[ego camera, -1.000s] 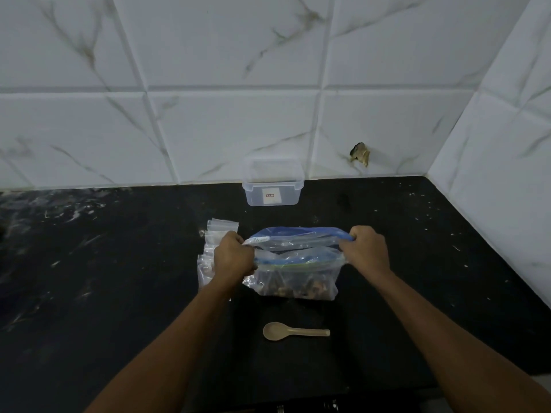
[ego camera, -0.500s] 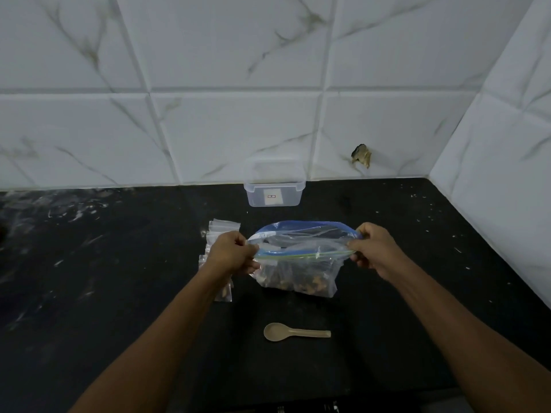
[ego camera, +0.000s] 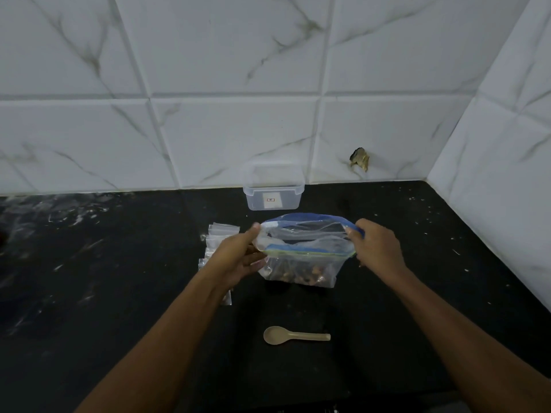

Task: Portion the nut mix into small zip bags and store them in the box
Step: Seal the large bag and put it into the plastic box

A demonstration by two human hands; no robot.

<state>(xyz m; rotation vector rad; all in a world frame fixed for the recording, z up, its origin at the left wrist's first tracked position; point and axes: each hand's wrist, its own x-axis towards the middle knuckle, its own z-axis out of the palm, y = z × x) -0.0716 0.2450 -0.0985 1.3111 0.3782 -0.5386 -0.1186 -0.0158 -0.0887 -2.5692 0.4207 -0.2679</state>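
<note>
A large clear zip bag (ego camera: 304, 257) with a blue zip strip stands on the black counter, with brown nut mix (ego camera: 301, 274) in its bottom. Its mouth gapes wide. My left hand (ego camera: 238, 257) pinches the bag's left rim and my right hand (ego camera: 377, 248) grips the right end of the zip strip. A stack of small empty zip bags (ego camera: 219, 236) lies just left of the big bag, partly hidden by my left hand. A clear plastic box (ego camera: 272, 192) with no lid on it stands at the back against the wall.
A beige plastic spoon (ego camera: 293, 335) lies on the counter in front of the bag, bowl to the left. Marble-tiled walls close off the back and the right side. The black counter (ego camera: 89, 278) has white smears at the far left.
The bag's mouth has been pulled open wider, front and back rims now well apart. My hands have shifted a little up along the rim.
</note>
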